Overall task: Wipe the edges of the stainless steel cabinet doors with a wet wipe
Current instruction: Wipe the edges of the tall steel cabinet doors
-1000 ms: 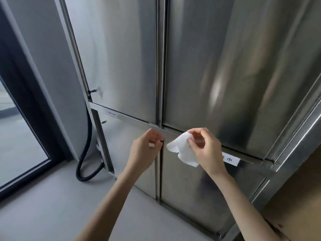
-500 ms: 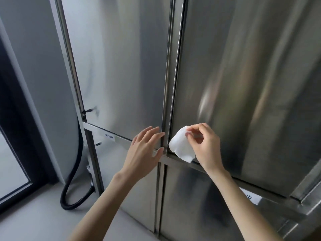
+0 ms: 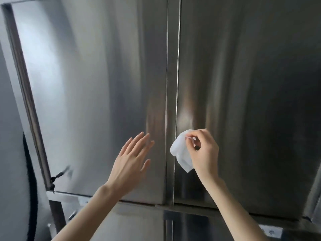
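- White wet wipe [image 3: 182, 153], crumpled, hangs at the inner vertical edge of the upper right door [image 3: 251, 101], low on that door and just right of the central strip [image 3: 172, 66] between the two upper doors. Its upper fold lies at the edge line. Whether it is pressed on the steel cannot be confirmed.
- Right hand [image 3: 205, 154] holds the wipe. Thumb and forefinger [image 3: 199, 133] pinch its top corner, and the other fingers curl in behind. Judgement: the high pinch leaves loose cloth free to drag along the edge, so a vertical stroke on this seam appears to be the step in hand.
- Left hand [image 3: 130, 164] is raised before the upper left door [image 3: 95, 84], just left of the strip. It holds nothing. Its fingers [image 3: 139, 143] are straight and slightly spread. Contact with the door cannot be told. Judgement: it is placed to steady that door, or the person, during the stroke.
- Both upper doors appear closed, with a narrow horizontal gap beneath them above the lower doors [image 3: 130, 223].
- Outer area: a small dark latch [image 3: 59, 174] sits at the upper left door's outer lower corner. A black hose [image 3: 32, 188] runs down beside the cabinet against the grey wall [image 3: 8, 119]. A white label [image 3: 271, 232] is fixed at lower right, its text unreadable.
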